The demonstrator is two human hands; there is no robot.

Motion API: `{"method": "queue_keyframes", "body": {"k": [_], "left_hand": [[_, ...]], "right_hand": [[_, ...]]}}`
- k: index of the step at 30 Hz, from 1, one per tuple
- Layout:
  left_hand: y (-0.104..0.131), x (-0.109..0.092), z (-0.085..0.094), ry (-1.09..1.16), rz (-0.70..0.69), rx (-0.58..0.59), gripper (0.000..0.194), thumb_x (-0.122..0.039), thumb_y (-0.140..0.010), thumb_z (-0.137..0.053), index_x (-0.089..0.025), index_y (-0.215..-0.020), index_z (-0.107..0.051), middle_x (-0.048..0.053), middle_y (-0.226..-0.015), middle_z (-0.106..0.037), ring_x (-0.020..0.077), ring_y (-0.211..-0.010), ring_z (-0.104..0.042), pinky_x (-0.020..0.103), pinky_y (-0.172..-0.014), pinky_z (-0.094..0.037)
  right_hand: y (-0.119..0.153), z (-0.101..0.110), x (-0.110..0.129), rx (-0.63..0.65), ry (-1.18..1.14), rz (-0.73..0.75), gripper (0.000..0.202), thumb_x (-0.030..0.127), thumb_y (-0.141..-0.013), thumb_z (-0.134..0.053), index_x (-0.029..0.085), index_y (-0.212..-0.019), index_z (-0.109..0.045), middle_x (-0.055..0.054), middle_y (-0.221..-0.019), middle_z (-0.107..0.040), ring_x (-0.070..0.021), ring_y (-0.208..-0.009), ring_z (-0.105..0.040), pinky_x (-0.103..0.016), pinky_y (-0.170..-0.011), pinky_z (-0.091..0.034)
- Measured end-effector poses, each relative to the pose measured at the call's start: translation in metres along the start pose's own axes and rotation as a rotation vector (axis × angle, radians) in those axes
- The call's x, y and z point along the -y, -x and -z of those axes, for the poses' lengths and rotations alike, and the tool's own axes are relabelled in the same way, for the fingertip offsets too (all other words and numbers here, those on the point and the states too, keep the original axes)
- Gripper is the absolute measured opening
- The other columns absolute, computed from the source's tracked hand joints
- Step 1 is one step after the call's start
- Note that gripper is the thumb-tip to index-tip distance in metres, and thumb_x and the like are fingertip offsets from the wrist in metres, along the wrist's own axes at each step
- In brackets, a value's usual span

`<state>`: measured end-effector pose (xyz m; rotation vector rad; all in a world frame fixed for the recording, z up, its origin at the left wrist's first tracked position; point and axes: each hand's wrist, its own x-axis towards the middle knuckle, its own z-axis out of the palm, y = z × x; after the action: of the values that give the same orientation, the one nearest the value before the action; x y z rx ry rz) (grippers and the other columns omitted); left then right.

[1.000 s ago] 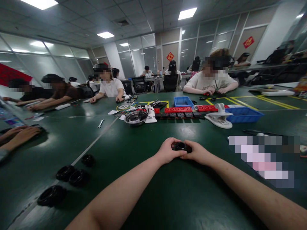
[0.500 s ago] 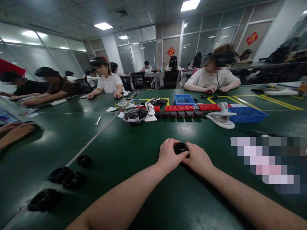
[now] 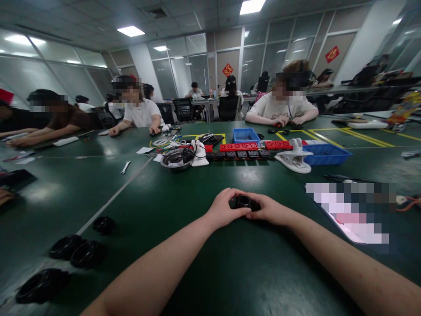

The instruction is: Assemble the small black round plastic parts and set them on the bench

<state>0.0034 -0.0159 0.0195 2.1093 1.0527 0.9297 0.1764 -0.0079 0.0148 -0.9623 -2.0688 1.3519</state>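
A black ring-shaped part (image 3: 244, 201) with a round opening on top is held between both hands, low over the green table. My left hand (image 3: 224, 208) curves around its left side, with the thumb along the near side. On the right, my right hand (image 3: 268, 208) grips the same part, its thumb meeting the left thumb in front. The far fingers are partly hidden behind the part. Several similar black rings (image 3: 104, 224) lie on the table to the left, beside a pale line.
Ahead stand a metal bowl (image 3: 177, 160) with cables, a red power strip (image 3: 238, 146), a white clip stand (image 3: 294, 160) and a blue bin (image 3: 329, 154). A wrench (image 3: 125, 167) lies left. To the right is a blurred-out phone-like thing (image 3: 348, 219). Other people (image 3: 140, 109) sit around the table.
The view has swung a little to the right. The right hand's grip has shifted outward, and more of the black part shows between the hands.
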Motion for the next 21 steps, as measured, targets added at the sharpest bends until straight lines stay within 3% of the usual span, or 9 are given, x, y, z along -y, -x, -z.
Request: {"method": "queue_keyframes", "body": {"k": [7, 13, 21], "left_hand": [[-0.003, 0.003, 0.01, -0.028, -0.079, 0.06, 0.036, -0.033, -0.059, -0.066, -0.021, -0.092, -0.057, 0.002, -0.091, -0.054, 0.0167, -0.088, -0.048, 0.029, -0.078, -0.038], [-0.005, 0.006, 0.014, 0.042, -0.026, 0.173, 0.042, -0.033, -0.058, -0.066, -0.021, -0.097, -0.056, 0.002, -0.089, -0.054, 0.0156, -0.082, -0.05, 0.026, -0.071, -0.039], [-0.005, 0.01, 0.012, 0.058, -0.044, 0.193, 0.046, -0.033, -0.056, -0.068, -0.021, -0.099, -0.055, 0.002, -0.089, -0.052, 0.0151, -0.083, -0.048, 0.025, -0.072, -0.038]], "right_hand": [[-0.001, 0.002, 0.004, 0.026, 0.082, -0.053, 0.049, 0.02, -0.062, -0.06, 0.016, -0.11, -0.048, -0.003, -0.101, -0.057, -0.0205, -0.09, -0.053, -0.034, -0.081, -0.039], [-0.001, 0.005, 0.001, 0.091, 0.017, -0.098, 0.048, 0.02, -0.064, -0.058, 0.017, -0.111, -0.047, -0.003, -0.102, -0.057, -0.0202, -0.092, -0.052, -0.034, -0.081, -0.039], [-0.002, 0.0, 0.001, 0.033, 0.062, -0.068, 0.049, 0.023, -0.061, -0.062, 0.016, -0.108, -0.05, -0.003, -0.099, -0.058, -0.0203, -0.09, -0.053, -0.034, -0.081, -0.038]]}}
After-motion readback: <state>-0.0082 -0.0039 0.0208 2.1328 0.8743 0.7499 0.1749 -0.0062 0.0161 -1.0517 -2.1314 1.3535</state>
